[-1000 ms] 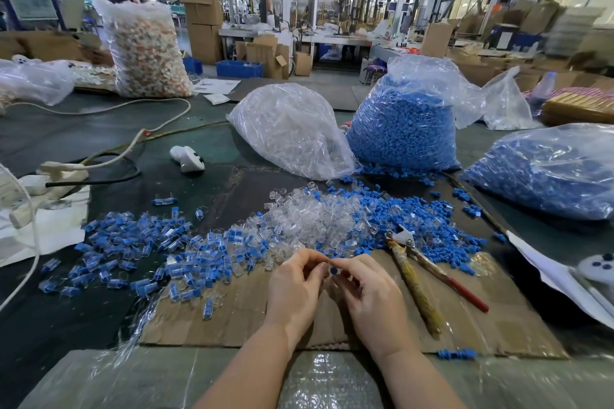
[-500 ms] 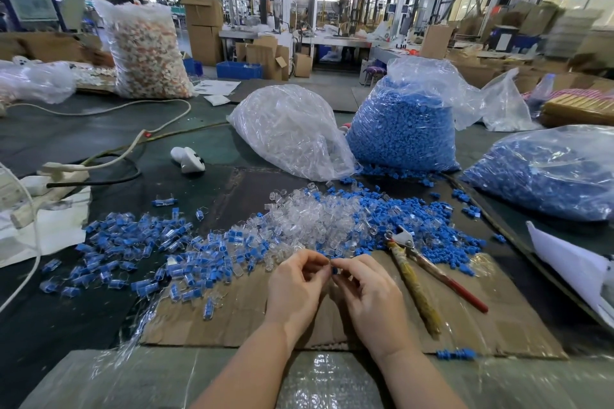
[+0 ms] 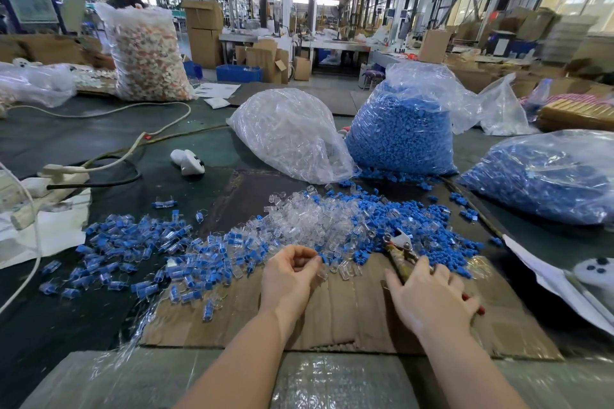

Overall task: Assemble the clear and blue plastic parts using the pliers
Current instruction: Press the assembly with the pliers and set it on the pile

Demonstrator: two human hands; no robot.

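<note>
left hand (image 3: 288, 276) curled, fingertips pinching a small clear part with a bit of blue at the near edge of the loose pile. right hand (image 3: 432, 299) laid over the pliers (image 3: 403, 254), fingers spread across the handles; whether actually gripping, cannot tell. pliers lying on the cardboard sheet (image 3: 349, 315), metal head pointing far-left into the parts, a red handle tip showing just right of the hand. just beyond both hands, a heap of clear plastic parts (image 3: 309, 226) in the middle, loose blue plastic parts (image 3: 428, 229) to its right and far side. to the left, a spread of assembled clear-and-blue pieces (image 3: 133, 252) over the dark bench (image 3: 83, 143). farther off, a bag of clear parts (image 3: 292, 133), beside it on the right a bag of blue parts (image 3: 402, 133), and another blue-filled bag (image 3: 548, 176) at far right. white cable (image 3: 139, 109) and a small white device (image 3: 187, 161) on the left part of the bench. tall bag of mixed pale and orange pieces (image 3: 146, 53) at far left.
</note>
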